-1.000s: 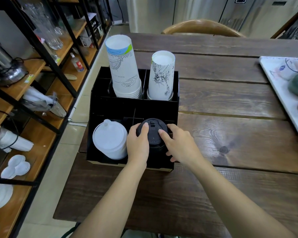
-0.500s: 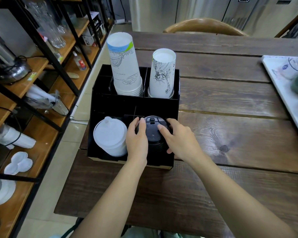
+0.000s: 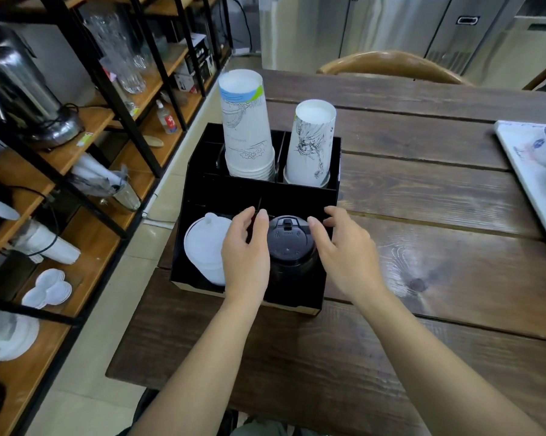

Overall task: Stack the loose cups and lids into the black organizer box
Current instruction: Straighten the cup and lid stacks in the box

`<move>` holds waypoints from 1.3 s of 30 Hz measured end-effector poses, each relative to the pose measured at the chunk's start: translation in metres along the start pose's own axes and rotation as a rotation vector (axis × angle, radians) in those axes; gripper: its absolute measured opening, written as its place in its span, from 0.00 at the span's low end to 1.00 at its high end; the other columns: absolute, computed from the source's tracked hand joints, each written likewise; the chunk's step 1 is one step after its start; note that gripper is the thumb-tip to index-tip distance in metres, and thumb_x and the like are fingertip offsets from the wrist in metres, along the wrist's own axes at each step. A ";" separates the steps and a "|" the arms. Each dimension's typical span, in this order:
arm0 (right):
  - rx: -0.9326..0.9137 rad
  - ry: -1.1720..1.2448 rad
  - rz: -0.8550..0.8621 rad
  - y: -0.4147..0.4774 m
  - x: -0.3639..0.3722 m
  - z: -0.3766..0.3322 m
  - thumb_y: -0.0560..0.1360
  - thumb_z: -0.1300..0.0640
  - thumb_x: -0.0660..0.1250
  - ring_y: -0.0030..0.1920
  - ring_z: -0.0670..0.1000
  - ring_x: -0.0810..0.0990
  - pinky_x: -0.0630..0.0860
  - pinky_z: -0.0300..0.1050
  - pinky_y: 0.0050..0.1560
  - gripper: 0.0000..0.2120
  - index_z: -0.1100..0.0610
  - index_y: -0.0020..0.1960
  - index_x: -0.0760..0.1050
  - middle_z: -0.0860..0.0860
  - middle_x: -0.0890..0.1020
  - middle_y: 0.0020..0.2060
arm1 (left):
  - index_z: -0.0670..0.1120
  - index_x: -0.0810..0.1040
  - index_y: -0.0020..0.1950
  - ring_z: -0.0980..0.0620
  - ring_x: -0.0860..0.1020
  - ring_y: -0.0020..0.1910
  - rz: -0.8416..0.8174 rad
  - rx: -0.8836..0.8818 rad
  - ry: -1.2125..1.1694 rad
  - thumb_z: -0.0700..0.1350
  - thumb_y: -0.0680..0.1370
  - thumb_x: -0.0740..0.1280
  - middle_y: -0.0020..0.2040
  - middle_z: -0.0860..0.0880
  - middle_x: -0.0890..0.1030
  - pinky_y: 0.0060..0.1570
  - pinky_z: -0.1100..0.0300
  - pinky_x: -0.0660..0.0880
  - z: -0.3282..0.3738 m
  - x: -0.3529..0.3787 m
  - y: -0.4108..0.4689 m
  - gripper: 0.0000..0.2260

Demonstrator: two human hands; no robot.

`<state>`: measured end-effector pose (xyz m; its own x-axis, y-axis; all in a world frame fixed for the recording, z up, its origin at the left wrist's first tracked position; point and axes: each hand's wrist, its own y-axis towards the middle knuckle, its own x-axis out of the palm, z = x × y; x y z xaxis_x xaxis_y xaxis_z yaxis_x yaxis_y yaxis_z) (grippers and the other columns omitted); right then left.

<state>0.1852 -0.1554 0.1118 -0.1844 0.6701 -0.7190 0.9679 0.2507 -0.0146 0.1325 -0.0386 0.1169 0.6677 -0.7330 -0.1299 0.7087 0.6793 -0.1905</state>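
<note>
The black organizer box (image 3: 300, 196) stands at the table's left edge. Its back compartments hold two upside-down stacks of paper cups: a tall one with a blue-green band (image 3: 246, 127) and a shorter one with a dragon drawing (image 3: 311, 143). In front, a stack of white lids (image 3: 205, 247) fills the left compartment and a stack of black lids (image 3: 289, 243) the right one. My left hand (image 3: 246, 253) and my right hand (image 3: 344, 250) flank the black lids, fingers spread, a little off the stack and holding nothing.
The dark wooden table (image 3: 423, 247) runs to the right, where a white tray (image 3: 523, 171) carries cups. Wooden shelves with black frames (image 3: 86, 158) stand left with glasses, lids and a metal urn. A chair back (image 3: 391, 66) sits beyond the table.
Both hands pressed the black lids down into the front right compartment, then let go and drew apart to either side of the stack.
</note>
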 end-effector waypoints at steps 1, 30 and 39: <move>-0.036 -0.002 0.039 0.000 -0.002 -0.004 0.78 0.44 0.57 0.58 0.57 0.77 0.73 0.53 0.58 0.23 0.55 0.68 0.66 0.52 0.78 0.62 | 0.48 0.74 0.65 0.58 0.73 0.60 0.028 0.046 0.014 0.50 0.79 0.61 0.60 0.54 0.77 0.57 0.65 0.68 0.004 -0.006 -0.001 0.15; -0.355 -0.548 -0.500 0.037 0.079 -0.087 0.64 0.39 0.73 0.40 0.53 0.72 0.60 0.51 0.59 0.32 0.58 0.54 0.62 0.47 0.73 0.32 | 0.51 0.64 0.69 0.47 0.71 0.61 -0.137 -0.335 0.026 0.49 0.80 0.58 0.63 0.49 0.73 0.59 0.50 0.70 -0.042 -0.087 0.068 0.18; -0.354 -0.594 -0.485 0.038 0.083 -0.090 0.63 0.37 0.72 0.30 0.49 0.66 0.62 0.52 0.55 0.31 0.56 0.45 0.57 0.46 0.68 0.28 | 0.49 0.68 0.67 0.46 0.73 0.59 -0.158 -0.383 0.022 0.47 0.80 0.60 0.60 0.48 0.75 0.62 0.47 0.72 -0.039 -0.091 0.080 0.16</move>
<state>0.1916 -0.0271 0.1143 -0.3495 -0.0225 -0.9367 0.6760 0.6862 -0.2687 0.1197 0.0811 0.0759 0.5496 -0.8305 -0.0902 0.6633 0.4995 -0.5572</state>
